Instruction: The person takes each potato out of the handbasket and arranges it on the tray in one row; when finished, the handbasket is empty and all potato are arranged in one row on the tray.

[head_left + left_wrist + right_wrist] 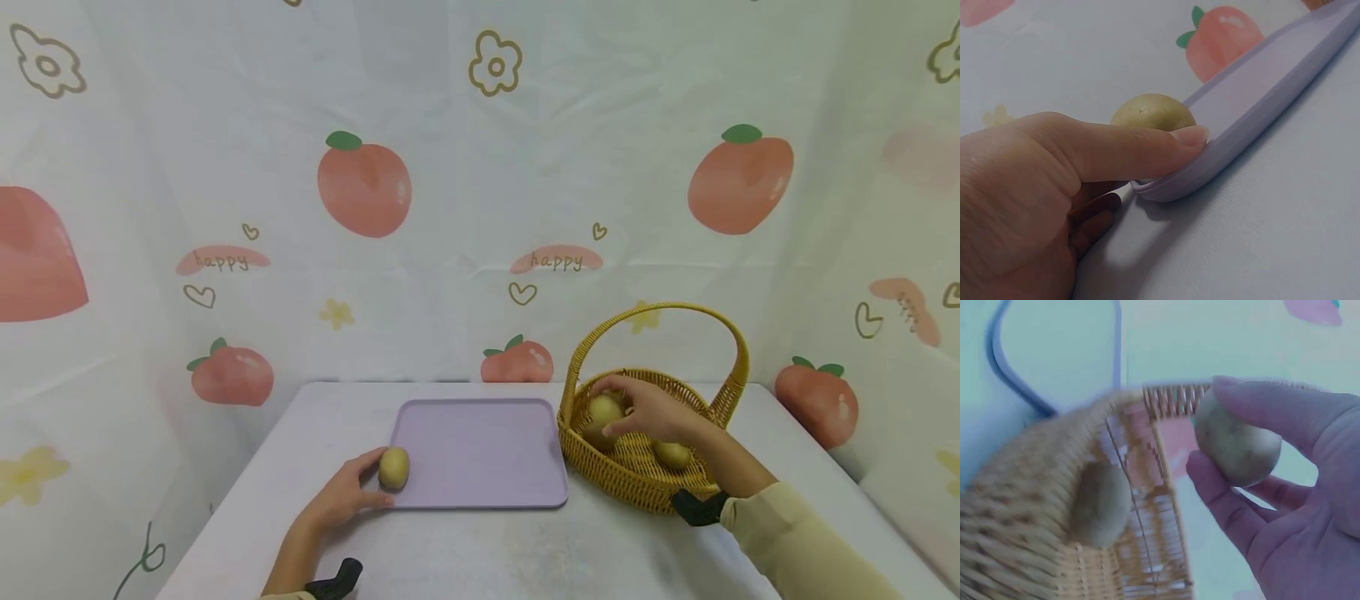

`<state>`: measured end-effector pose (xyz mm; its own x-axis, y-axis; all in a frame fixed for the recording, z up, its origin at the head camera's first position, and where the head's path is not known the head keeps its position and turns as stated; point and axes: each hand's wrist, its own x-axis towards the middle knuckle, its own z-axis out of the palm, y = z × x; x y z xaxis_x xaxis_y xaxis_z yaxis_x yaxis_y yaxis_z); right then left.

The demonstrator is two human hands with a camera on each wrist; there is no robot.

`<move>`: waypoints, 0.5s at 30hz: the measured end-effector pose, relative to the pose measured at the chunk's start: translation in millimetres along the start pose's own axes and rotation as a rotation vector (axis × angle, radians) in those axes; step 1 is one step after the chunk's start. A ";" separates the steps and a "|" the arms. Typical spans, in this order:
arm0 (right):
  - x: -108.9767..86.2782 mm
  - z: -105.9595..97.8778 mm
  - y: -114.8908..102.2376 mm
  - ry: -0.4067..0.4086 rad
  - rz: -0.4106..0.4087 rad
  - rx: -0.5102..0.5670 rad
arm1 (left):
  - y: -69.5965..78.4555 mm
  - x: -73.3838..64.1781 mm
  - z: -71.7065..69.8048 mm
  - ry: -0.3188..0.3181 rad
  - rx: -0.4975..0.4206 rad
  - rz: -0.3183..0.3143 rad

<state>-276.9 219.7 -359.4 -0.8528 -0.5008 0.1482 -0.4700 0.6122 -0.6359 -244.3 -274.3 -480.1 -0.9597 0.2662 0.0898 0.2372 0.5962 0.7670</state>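
My left hand point(341, 496) is at the left end of a lilac tray point(480, 454), thumb and forefinger around a potato point(393, 468). In the left wrist view the thumb crosses in front of this potato point(1154, 111), its tip by the tray rim point(1210, 156); the far fingertips are hidden. My right hand point(652, 408) reaches over a wicker basket point(652, 492) and grips another potato point(606, 407) between thumb and fingers, plain in the right wrist view point(1238, 440). Below it a potato point(598, 436) lies against the basket's side, and one more point(671, 454) rests near the front.
The basket's tall arched handle point(660, 307) rises behind my right hand. Both tray and basket stand on a white table point(480, 550). A white curtain point(450, 317) printed with fruit and flowers hangs behind the table and along its sides.
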 end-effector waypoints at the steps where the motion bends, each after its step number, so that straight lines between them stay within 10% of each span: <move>1: -2.0 3.0 -3.1 0.012 -0.001 0.012 | 0.0 -0.2 -0.2 -0.001 0.001 0.005; 15: -5.6 47.7 -28.3 0.092 -0.013 0.294 | 0.3 -0.8 -1.1 -0.003 0.000 0.000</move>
<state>-248.0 175.9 -378.4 -0.8705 -0.4417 0.2170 -0.4064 0.3965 -0.8232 -243.6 -275.3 -479.3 -0.9593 0.2684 0.0880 0.2371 0.5960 0.7672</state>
